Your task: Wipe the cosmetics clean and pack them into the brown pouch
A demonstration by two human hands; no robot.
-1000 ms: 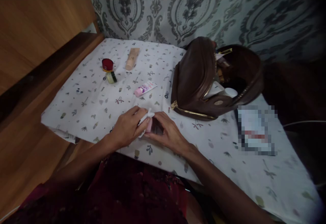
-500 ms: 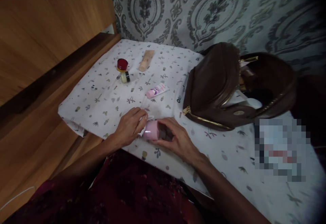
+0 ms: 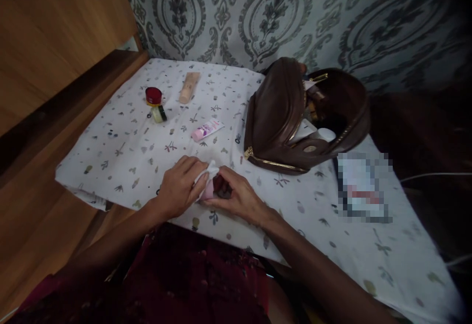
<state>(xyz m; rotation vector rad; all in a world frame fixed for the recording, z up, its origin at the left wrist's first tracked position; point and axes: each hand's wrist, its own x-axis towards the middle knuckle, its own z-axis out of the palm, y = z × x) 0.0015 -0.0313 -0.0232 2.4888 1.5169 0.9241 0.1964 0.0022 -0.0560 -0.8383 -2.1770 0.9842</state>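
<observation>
My left hand (image 3: 184,186) is closed on a white tissue (image 3: 209,170), which it presses against a pink cylindrical container (image 3: 208,190). Most of the container is hidden by my fingers and the tissue. With thumb and fingers curved round its end, my right hand (image 3: 238,193) grips the container from the right. Both hands are close together at the cloth's near edge. Just beyond them lies a small pink and white squeeze tube (image 3: 207,130).
A beige tube (image 3: 189,88), a red-lidded tin (image 3: 153,96) and a small dark-lidded jar (image 3: 159,114) lie farther back on the patterned cloth (image 3: 121,166). An unzipped brown bag (image 3: 273,112) holding several items stands at right, with a blurred-out item (image 3: 363,189) beside it.
The view has shifted, so things on the cloth appear farther left. The tissue has moved over the container, covering more of it; both hands keep their hold.
</observation>
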